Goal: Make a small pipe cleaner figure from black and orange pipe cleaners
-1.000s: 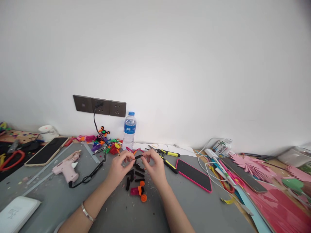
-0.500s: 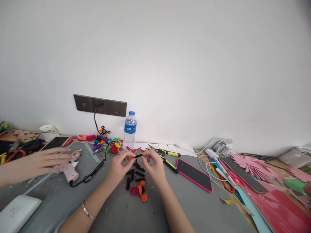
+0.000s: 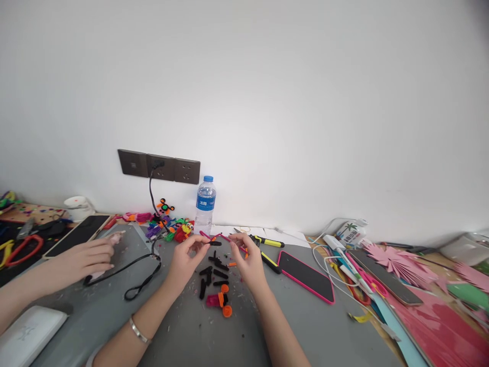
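My left hand [image 3: 190,259] is closed in a pinch on a short black pipe-cleaner piece [image 3: 216,243]. To its right, my right hand [image 3: 247,259] is open, thumb and forefinger apart, just off the piece's free end. Orange and pink bits show close behind its fingers; I see no hold on them. Between the hands lie several black fuzzy pieces [image 3: 220,273] on the grey mat [image 3: 214,341]. Nearer me is a small orange and magenta pipe-cleaner figure [image 3: 216,300].
A co-worker's hand [image 3: 86,260] covers a pink glue gun at left, its black cord [image 3: 139,285] looping toward me. Behind stand a water bottle [image 3: 205,204] and colourful pipe-cleaner figures [image 3: 179,230]. Right are yellow-handled pliers [image 3: 270,262], a pink-edged phone [image 3: 305,275] and papers [image 3: 439,326].
My right hand has let go of the black piece and moved slightly right; my left keeps it. The co-worker's hand has taken hold of the glue gun and shifted it left, dragging the cord.
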Motion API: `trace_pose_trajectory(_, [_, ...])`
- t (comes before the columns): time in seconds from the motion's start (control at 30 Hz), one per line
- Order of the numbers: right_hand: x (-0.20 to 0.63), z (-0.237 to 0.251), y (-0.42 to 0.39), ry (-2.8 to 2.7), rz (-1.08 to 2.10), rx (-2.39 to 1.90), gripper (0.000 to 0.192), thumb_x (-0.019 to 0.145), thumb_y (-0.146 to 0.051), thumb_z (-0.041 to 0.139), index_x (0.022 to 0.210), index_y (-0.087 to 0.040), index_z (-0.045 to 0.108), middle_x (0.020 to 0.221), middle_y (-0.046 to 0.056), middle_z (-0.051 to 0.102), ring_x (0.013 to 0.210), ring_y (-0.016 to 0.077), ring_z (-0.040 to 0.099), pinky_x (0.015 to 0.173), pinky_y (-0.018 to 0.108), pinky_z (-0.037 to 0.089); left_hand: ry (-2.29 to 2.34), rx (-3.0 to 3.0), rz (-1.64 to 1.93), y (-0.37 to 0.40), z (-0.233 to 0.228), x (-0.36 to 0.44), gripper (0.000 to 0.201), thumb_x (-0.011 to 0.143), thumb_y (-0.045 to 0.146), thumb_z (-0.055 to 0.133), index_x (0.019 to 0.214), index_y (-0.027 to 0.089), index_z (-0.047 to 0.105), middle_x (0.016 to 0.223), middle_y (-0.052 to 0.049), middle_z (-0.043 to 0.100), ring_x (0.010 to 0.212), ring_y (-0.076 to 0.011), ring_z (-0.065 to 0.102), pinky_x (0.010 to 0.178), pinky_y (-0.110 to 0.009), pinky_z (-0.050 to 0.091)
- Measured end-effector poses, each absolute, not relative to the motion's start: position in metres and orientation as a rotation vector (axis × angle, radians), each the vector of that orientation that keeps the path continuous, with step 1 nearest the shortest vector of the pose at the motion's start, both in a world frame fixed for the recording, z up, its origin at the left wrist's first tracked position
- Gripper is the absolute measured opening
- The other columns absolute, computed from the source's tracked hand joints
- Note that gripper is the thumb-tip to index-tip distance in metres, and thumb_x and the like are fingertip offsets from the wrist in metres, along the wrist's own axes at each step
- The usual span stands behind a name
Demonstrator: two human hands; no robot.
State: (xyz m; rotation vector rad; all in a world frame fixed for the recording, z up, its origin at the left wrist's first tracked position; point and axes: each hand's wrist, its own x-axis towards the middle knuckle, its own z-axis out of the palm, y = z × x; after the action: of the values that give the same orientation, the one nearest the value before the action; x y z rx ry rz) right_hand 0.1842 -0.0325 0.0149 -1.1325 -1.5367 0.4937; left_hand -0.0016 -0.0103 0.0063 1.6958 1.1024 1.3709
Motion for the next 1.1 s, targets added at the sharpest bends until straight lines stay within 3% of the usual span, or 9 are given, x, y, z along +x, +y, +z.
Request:
trace_pose_trajectory(0.23, [0.212,0.018,-0.025,-1.252,0.432,-1.263,0.023,0.088,-0.039,0.053,0.092,-0.018,0.063,0.082,0.004,0.064,0.074,0.0187,0.057,0.069,0.03,0.043,1.161,1.666,1.345,-0.013,0.011,-0.002,0.02,0.081,0.036,0.059,0.082,0.018,0.066,0.079,-0.004,0.069,0.069,-0.0175,0.061,0.064,-0.026,0.049])
trace_pose_trajectory(0.5, [0.265,0.018,-0.023,-0.76,0.334,-1.242,0.029,0.082,-0.044,0.058,0.093,-0.018,0.061,0.082,0.003,0.06,0.065,0.0137,0.05,0.066,0.028,0.042,1.168,1.628,1.31,-0.013,0.012,-0.001,0.021,0.081,0.037,0.059,0.08,0.018,0.065,0.079,-0.004,0.068,0.069,-0.0171,0.06,0.064,-0.026,0.047])
trace_pose_trajectory(0.67, [0.242,0.018,-0.023,-1.089,0.472,-1.214,0.028,0.084,-0.044,0.059,0.095,-0.019,0.061,0.079,0.003,0.06,0.066,0.0159,0.051,0.065,0.029,0.044,1.14,1.567,1.301,-0.012,0.011,-0.001,0.021,0.08,0.038,0.061,0.079,0.018,0.065,0.079,-0.004,0.068,0.07,-0.0175,0.061,0.064,-0.026,0.048])
trace_pose_trajectory(0.87, [0.201,0.024,-0.032,-1.672,0.482,-1.073,0.017,0.085,-0.026,0.061,0.102,-0.023,0.061,0.091,0.004,0.06,0.075,0.0173,0.053,0.074,0.032,0.046,1.095,1.61,1.259,-0.011,0.008,-0.002,0.022,0.083,0.039,0.058,0.082,0.018,0.065,0.08,-0.004,0.067,0.074,-0.0182,0.063,0.067,-0.026,0.048])
trace_pose_trajectory(1.1, [0.193,0.03,-0.036,-1.807,0.486,-1.034,0.012,0.084,-0.019,0.062,0.095,-0.025,0.063,0.097,0.006,0.06,0.086,0.0216,0.055,0.075,0.035,0.047,1.086,1.722,1.185,-0.012,0.01,-0.001,0.022,0.083,0.038,0.058,0.081,0.018,0.067,0.078,-0.003,0.069,0.071,-0.0178,0.061,0.064,-0.026,0.048])
